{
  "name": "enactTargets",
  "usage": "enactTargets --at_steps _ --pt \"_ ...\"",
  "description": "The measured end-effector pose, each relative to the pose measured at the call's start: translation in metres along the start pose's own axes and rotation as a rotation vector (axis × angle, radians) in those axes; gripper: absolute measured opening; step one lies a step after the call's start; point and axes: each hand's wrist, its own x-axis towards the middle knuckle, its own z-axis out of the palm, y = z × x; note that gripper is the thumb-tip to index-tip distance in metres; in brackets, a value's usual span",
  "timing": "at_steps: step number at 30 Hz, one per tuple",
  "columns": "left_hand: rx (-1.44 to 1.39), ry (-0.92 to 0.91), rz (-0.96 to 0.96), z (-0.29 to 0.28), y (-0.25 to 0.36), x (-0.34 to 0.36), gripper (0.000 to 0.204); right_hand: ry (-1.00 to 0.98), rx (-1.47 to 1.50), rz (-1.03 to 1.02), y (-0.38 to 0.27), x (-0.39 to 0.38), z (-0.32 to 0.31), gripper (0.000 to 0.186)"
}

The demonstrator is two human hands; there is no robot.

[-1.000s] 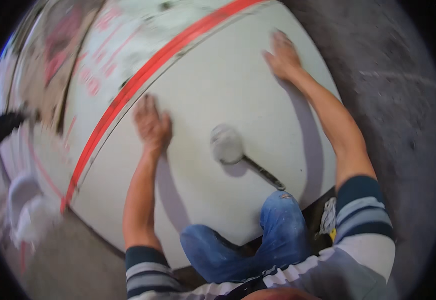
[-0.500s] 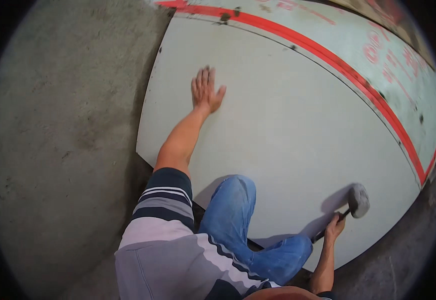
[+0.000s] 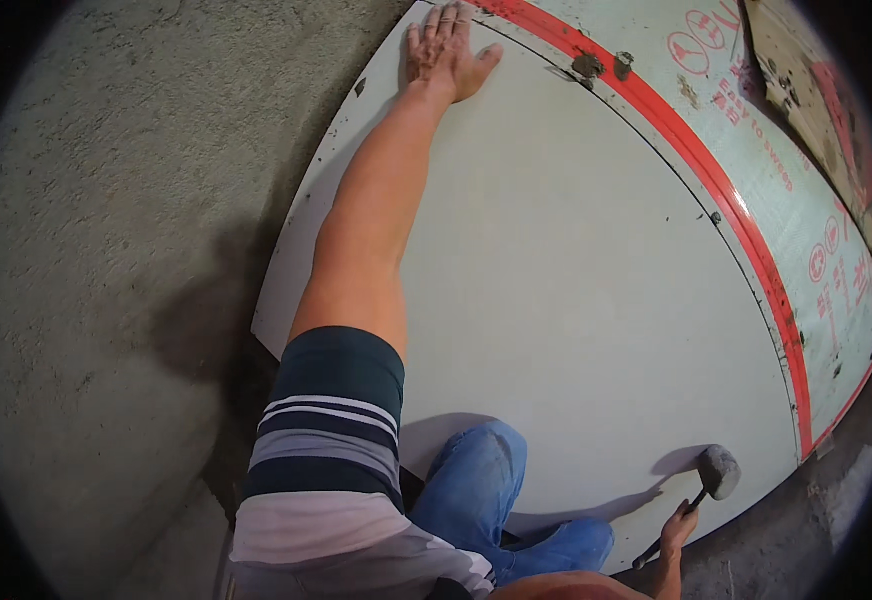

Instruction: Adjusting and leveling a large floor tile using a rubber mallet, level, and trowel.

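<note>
A large pale floor tile (image 3: 576, 270) lies flat under my knees, which are in blue jeans. My left hand (image 3: 443, 60) reaches to its far left corner, palm down and fingers stretched out on the surface. At the lower right, my right hand (image 3: 678, 528) is wrapped round the dark handle of a rubber mallet (image 3: 719, 472). The mallet's grey, dusty head is up above the tile, and its shadow falls on the tile beside it.
Beyond a thin dark joint lies a red-edged protective sheet (image 3: 776, 130) with red print. Mortar crumbs (image 3: 588, 66) sit along the joint. A worn board (image 3: 806, 95) rests at the far right. Rough grey concrete (image 3: 156, 180) runs along the left.
My left hand has slid farther away, up to the tile's far corner. My view has shifted, and the right hand with the mallet appears lower in it.
</note>
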Motion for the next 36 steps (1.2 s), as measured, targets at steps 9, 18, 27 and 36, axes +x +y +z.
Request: enactTargets --at_steps 9,18,27,36 --pt "0.368 0.071 -0.021 -0.019 0.036 -0.141 0.074 -0.158 -0.291 0.055 -0.066 0.013 -0.045 0.028" --pt "0.168 -0.241 -0.071 -0.022 0.09 -0.529 0.08 -0.294 -0.185 -0.423 -0.238 -0.033 -0.021 0.035" --pt "0.152 -0.109 -0.045 -0.02 0.094 -0.533 0.075 -0.587 -0.184 -1.44 -0.501 -0.123 0.128 0.024" --pt "0.077 -0.082 -0.064 -0.035 0.092 -0.526 0.063 -0.569 -0.283 -1.54 -0.529 -0.164 0.188 0.029"
